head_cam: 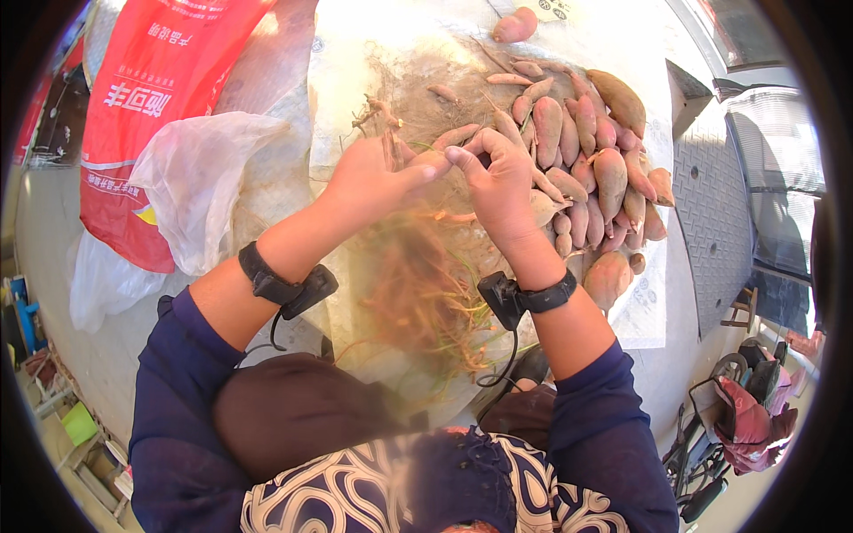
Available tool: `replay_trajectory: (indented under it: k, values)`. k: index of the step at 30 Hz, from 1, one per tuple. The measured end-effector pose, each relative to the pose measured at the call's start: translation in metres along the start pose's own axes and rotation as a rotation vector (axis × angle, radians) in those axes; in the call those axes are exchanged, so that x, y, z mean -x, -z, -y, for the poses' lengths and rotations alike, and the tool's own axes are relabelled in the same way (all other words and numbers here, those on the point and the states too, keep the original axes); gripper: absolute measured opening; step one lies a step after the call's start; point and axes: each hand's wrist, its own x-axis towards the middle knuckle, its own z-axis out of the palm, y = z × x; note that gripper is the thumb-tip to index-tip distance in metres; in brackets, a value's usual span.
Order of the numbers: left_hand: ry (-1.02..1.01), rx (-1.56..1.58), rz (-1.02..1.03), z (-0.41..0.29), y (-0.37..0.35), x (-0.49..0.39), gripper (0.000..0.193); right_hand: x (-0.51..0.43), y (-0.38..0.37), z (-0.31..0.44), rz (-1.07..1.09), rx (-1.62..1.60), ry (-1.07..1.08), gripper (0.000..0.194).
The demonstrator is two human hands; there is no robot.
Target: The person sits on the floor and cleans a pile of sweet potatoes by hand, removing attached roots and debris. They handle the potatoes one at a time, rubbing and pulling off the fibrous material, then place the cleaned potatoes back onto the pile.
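Observation:
My left hand (pixel 373 170) holds a small sweet potato (pixel 430 161), its thumb lying along the near side. At the other end of that root, the thumb and forefinger of my right hand (pixel 500 176) pinch its tip. Just beyond my hands, another slender sweet potato (pixel 456 136) lies on the soil-strewn sheet. A heap of pinkish sweet potatoes (pixel 586 160) spreads to the right of my right hand. Below my hands is a blurred tangle of stringy roots and stems (pixel 426 293). A woody root piece (pixel 384 112) lies past my left hand.
A pale plastic sheet (pixel 340 73) lies under the produce. To the left are a red printed sack (pixel 143 113) and a crumpled clear plastic bag (pixel 200 180). One sweet potato (pixel 514 26) sits apart at the far end. A ridged metal plate (pixel 713 220) is at right, with a wheeled vehicle (pixel 740 406) nearer.

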Motion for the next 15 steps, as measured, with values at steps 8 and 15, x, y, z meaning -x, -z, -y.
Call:
replay_trajectory:
  k: [8,15]
  values:
    - [0.034,0.191,-0.063,0.007,-0.011,-0.003,0.029,-0.003,-0.010,-0.004,-0.020,-0.024,0.108,0.015]
    - [0.107,0.251,-0.044,0.014,-0.008,-0.004,0.021,-0.045,0.019,-0.031,0.040,0.026,-0.115,0.016]
